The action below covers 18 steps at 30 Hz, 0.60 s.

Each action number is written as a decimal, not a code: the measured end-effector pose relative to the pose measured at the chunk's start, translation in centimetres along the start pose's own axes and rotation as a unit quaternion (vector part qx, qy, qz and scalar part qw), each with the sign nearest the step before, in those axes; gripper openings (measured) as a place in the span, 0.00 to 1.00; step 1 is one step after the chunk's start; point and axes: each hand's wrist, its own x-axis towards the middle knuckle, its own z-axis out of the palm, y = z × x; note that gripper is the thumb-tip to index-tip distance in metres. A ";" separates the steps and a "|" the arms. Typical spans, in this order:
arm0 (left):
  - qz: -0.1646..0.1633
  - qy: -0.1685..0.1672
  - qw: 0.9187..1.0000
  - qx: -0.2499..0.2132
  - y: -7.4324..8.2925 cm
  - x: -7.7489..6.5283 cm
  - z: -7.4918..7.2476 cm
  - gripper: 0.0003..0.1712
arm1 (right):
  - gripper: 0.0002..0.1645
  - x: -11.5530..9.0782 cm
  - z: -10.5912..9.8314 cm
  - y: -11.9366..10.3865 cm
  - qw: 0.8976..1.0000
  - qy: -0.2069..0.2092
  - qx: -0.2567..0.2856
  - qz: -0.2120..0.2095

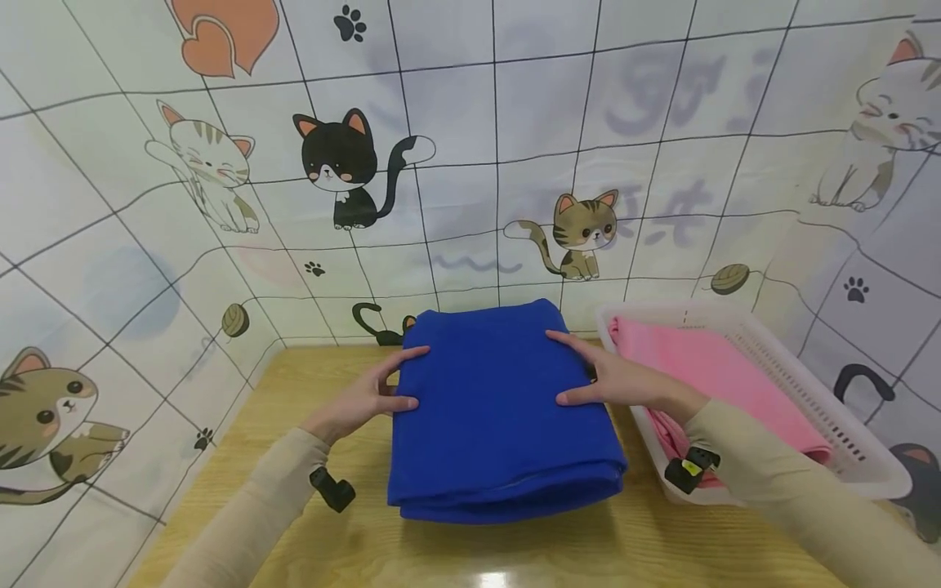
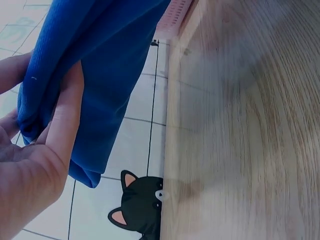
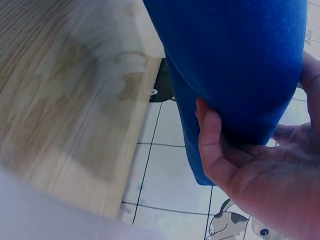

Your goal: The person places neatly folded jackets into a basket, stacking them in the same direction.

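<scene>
A thick folded blue cloth (image 1: pixel 500 408) hangs above the wooden table, gripped at both sides. My left hand (image 1: pixel 367 392) holds its left edge, thumb on top; in the left wrist view other fingers (image 2: pixel 72 105) curl under the folded layers. On the opposite edge, my right hand (image 1: pixel 617 376) grips with thumb and a finger on top, while in the right wrist view several fingers (image 3: pixel 212 145) bend beneath the cloth. The open fold faces the front, its layers sagging slightly. Both wrist views show a gap between the cloth and the tabletop.
To the right stands a white plastic basket (image 1: pixel 867 482) with slotted walls, holding a folded pink cloth (image 1: pixel 706 367). My right forearm passes over its near side. The wooden table (image 1: pixel 309 506) ends at a wall covering (image 1: pixel 470 188) printed with cats and grid lines.
</scene>
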 end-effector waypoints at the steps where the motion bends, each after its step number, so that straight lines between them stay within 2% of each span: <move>1: 0.001 -0.001 1.000 0.001 0.1 0.0 0.1 0.45 | 0.57 -0.2 0.0 0.0 1.000 0.002 -0.001 0.002; 11: 0.008 -0.009 1.000 -0.009 0.6 0.6 1.6 0.42 | 0.56 -1.9 -0.5 0.7 1.000 0.017 -0.008 -0.009; 18: 0.022 0.005 1.000 -0.021 0.8 1.6 2.5 0.40 | 0.53 -2.8 -0.8 1.3 0.999 0.039 0.002 -0.027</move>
